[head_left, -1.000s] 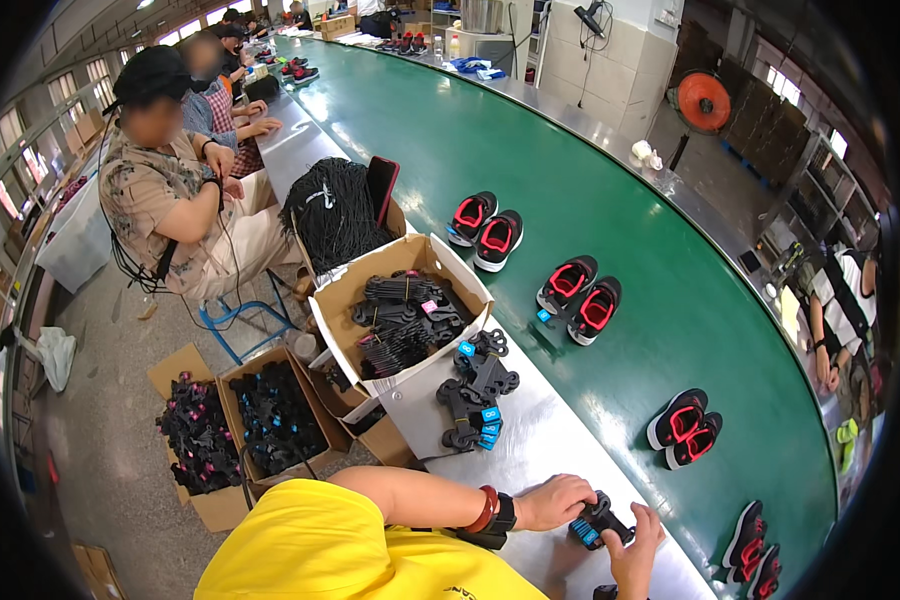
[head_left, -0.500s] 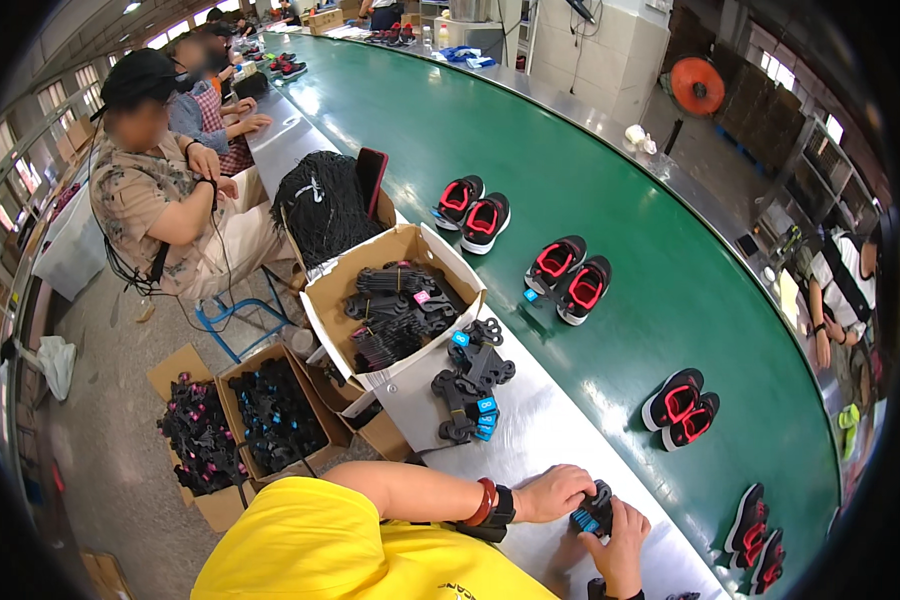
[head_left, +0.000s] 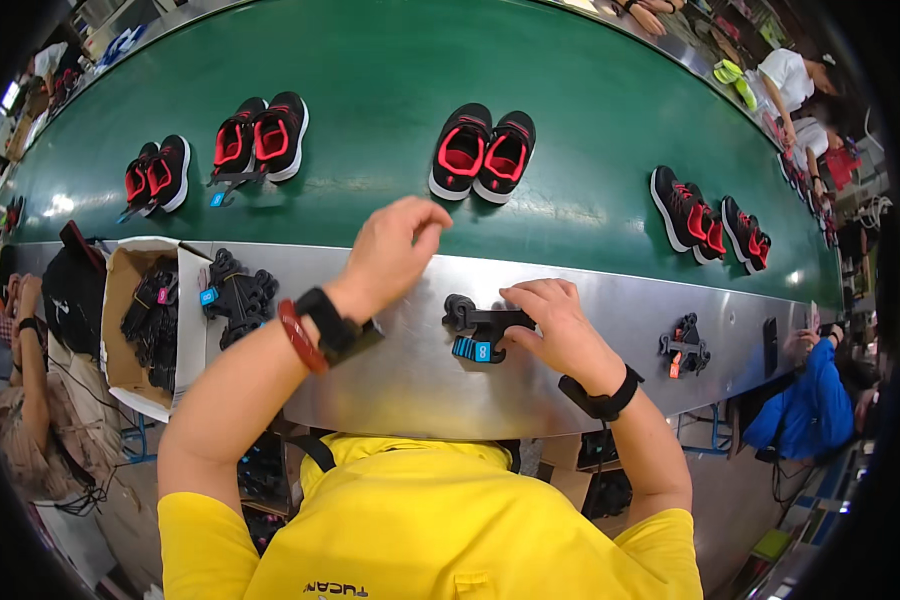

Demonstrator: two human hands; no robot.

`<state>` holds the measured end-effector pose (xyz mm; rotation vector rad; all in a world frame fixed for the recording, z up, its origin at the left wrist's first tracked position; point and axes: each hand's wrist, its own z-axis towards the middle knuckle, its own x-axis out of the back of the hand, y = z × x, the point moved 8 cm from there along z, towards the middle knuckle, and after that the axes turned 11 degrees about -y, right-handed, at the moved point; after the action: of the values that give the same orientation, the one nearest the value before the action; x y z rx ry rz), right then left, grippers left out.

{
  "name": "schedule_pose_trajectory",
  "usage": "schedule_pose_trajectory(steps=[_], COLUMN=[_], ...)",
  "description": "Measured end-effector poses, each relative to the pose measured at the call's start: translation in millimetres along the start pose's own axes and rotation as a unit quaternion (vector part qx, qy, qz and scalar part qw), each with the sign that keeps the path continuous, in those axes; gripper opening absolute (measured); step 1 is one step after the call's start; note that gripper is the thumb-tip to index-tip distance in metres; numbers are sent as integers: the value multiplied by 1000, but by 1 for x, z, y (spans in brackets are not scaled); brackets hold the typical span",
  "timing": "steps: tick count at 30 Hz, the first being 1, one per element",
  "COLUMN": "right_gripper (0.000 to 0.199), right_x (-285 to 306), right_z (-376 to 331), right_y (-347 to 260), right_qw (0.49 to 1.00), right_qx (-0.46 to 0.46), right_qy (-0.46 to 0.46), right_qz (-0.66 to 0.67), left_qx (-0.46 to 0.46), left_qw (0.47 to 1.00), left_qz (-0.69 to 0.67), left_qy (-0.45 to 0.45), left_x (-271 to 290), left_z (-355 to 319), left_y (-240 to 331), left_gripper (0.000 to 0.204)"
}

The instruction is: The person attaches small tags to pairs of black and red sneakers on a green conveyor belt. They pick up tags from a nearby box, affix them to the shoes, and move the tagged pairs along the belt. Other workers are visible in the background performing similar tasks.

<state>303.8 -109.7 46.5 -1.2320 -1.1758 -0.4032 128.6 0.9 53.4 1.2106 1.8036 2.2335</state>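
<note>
My left hand (head_left: 398, 250) is raised over the near edge of the green belt, holding nothing, its thumb apart from the bent fingers. Just beyond it stands a pair of black and red shoes (head_left: 482, 155) with white soles. My right hand (head_left: 567, 335) grips the right end of a stack of black plastic shoe hangers (head_left: 485, 325) with blue size tags, on the metal tabletop. Its fingertips lie on top and the thumb presses at the side. To the left, two pairs of shoes (head_left: 260, 140) (head_left: 158, 175) have a hanger with a blue tag at their near side.
An open carton (head_left: 130, 385) of bundled hangers stands at the left, beside a loose hanger pile (head_left: 240, 295). Another pair of shoes (head_left: 705, 220) is on the belt (head_left: 590, 150) at right. An orange-tagged hanger bundle (head_left: 685, 345) lies on the metal table (head_left: 390, 390). Co-workers sit on both sides.
The view has swung to the right, now facing the belt. My left hand has let go of the hanger stack and moved up toward the shoes; my right hand still holds the stack.
</note>
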Motion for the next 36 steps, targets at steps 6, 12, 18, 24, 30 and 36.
schedule_pose_trajectory(steps=[6, 12, 18, 24, 30, 36], right_gripper=[43, 36, 25, 16, 37, 38], right_x=[-7, -15, -4, 6, 17, 13], right_z=[15, 20, 22, 34, 90, 113], right_y=[4, 16, 35, 77, 79, 81], right_qw=[998, 989, 984, 915, 875, 858], right_qx=[18, 6, 9, -93, -177, -177], right_qy=[-67, -146, -152, -149, -149, -136], right_qz=[-9, 3, 93, 362, 424, 462], left_qx=[-50, -106, -196, -194, -149, -119], left_qw=[980, 939, 905, 907, 930, 949], left_qz=[192, 313, 332, 329, 312, 278], left_qy=[16, -98, -176, -174, -127, -89], left_x=[20, 6, -1, -13, -10, -7], left_z=[62, 95, 101, 66, 65, 71], left_y=[-25, -44, -42, -35, -40, -38], left_gripper=[30, 34, 21, 14, 17, 22])
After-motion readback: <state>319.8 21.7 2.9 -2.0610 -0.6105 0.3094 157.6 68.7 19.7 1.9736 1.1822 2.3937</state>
